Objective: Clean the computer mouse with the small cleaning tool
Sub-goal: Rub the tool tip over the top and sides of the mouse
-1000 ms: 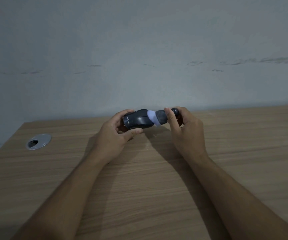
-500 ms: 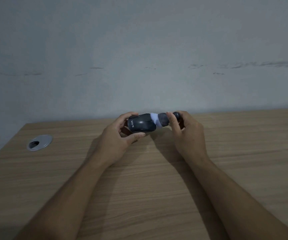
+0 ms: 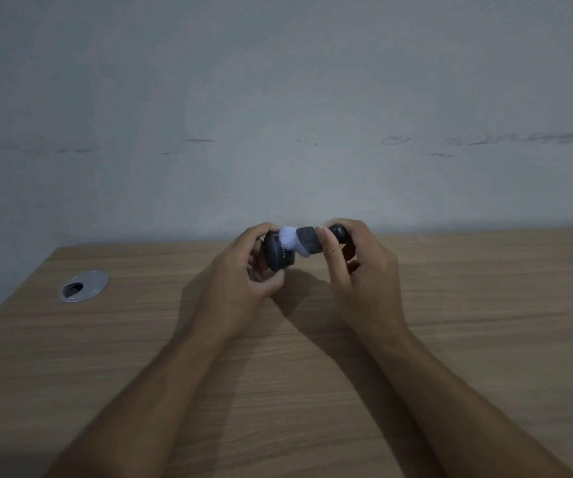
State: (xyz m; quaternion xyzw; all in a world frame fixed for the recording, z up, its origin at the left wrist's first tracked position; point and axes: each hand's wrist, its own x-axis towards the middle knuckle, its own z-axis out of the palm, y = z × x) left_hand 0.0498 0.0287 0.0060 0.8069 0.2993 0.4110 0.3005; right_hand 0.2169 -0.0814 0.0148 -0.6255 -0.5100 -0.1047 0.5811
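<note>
Above a wooden desk [image 3: 485,322], a left hand [image 3: 240,288] grips a black computer mouse [image 3: 278,258] while the right hand [image 3: 364,270] presses a white-tipped cleaning brush [image 3: 304,240] against it.

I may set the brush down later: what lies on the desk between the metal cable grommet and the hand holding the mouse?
Nothing: in the head view, only bare wood desk lies between the grommet and the left hand.
</note>
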